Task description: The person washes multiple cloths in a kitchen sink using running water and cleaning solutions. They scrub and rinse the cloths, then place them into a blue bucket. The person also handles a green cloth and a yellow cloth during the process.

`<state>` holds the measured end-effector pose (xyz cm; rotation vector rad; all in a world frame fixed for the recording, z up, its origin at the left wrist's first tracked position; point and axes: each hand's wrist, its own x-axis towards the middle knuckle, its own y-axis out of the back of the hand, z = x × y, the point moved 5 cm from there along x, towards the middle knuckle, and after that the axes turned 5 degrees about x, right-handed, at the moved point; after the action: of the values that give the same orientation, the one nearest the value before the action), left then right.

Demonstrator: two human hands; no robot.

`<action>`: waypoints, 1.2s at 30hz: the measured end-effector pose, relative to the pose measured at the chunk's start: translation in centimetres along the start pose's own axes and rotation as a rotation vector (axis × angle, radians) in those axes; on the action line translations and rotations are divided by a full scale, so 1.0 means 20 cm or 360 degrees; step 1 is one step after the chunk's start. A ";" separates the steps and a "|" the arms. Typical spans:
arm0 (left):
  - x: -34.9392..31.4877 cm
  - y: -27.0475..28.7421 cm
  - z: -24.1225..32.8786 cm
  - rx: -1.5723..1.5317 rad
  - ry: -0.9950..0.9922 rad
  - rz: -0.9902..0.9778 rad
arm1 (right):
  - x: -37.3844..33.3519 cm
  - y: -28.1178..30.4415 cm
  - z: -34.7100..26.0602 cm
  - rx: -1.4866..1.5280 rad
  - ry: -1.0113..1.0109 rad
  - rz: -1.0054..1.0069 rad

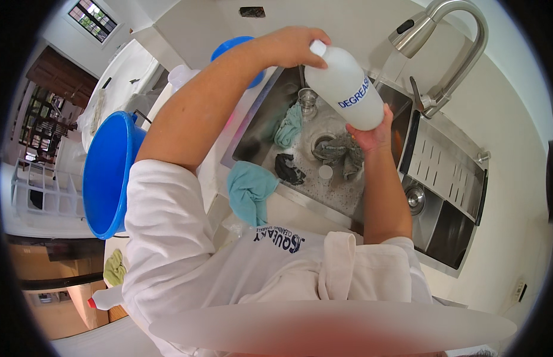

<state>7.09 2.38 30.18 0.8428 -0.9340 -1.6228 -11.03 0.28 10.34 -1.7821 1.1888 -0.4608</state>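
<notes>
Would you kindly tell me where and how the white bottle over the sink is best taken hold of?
I would cup the white bottle at its broad base from the lower right, where the right hand is, and steady the narrow capped end from the upper left, where the left hand is; its wide, rounded body is tilted, suggesting two hands.

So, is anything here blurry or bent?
Head view: fisheye distortion bows edges near the rim; the corners go black; a pale, reddish blur smears the bottom; the white bottle, left hand and right hand look fairly sharp; the faucet shows bright highlights.
</notes>
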 end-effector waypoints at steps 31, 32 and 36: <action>0.48 0.21 -0.69 0.0927 0.0755 0.1207 | 0.33 -0.16 -0.29 -0.1733 0.0042 0.0020; 0.48 0.21 -0.68 0.1002 0.0774 0.1192 | 0.33 -0.17 -0.31 -0.1637 0.0066 0.0021; 0.48 0.11 -0.56 0.1435 0.0555 0.1264 | 0.31 -0.19 -0.36 -0.1354 0.0184 0.0064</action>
<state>15.82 -9.13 26.31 1.0928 -1.5078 -0.3128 -11.23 -8.13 16.14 -2.4501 1.6475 -0.0079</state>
